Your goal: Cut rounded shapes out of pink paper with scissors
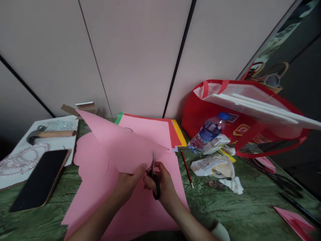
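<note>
Sheet, pink [127, 144]: centre of frame, raised over more pink paper [147, 214]. Left hand [126, 185]: fingers pinching its near edge, apparently to steady it. Scissors [157, 189]: right hand [165, 187], fingers curled round the handles, blades upward at the sheet. Pencil [187, 169]: right of centre, on the counter [208, 211], seemingly kept within reach.

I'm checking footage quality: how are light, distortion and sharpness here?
Head view: dim, soft light, darkest at far right; head view: red bag looks stretched rightward; head view: scissors distinct, but bottle label text too soft to read.
</note>
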`<state>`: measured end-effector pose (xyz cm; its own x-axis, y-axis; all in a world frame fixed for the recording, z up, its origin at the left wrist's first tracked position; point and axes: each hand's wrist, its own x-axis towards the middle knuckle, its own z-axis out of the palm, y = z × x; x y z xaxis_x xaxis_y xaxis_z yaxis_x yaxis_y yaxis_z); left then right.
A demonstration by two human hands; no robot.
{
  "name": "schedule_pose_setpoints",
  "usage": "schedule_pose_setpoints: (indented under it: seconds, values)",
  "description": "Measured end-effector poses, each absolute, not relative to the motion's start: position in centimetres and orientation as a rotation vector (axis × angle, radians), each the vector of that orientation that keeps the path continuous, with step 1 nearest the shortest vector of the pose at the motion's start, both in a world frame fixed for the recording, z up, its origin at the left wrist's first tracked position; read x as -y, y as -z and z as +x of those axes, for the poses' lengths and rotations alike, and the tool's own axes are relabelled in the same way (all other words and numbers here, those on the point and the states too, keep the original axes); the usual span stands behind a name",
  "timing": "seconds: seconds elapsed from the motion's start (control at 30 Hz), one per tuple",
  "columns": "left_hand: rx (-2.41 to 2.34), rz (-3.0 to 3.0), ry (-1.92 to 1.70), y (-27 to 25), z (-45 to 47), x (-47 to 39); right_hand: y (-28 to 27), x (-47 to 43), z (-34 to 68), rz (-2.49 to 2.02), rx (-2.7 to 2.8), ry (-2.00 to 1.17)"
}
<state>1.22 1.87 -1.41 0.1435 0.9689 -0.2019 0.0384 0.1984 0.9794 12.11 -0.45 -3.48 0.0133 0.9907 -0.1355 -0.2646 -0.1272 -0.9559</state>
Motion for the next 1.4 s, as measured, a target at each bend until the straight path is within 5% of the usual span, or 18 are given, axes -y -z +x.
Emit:
schedule_pose_setpoints:
  seconds: [1.4]
  values:
    - [-1.32,1.131,-1.11,1.1,1.2,-1.7,4.0,0.7,12.0,-1.048,0.956,-1.476]
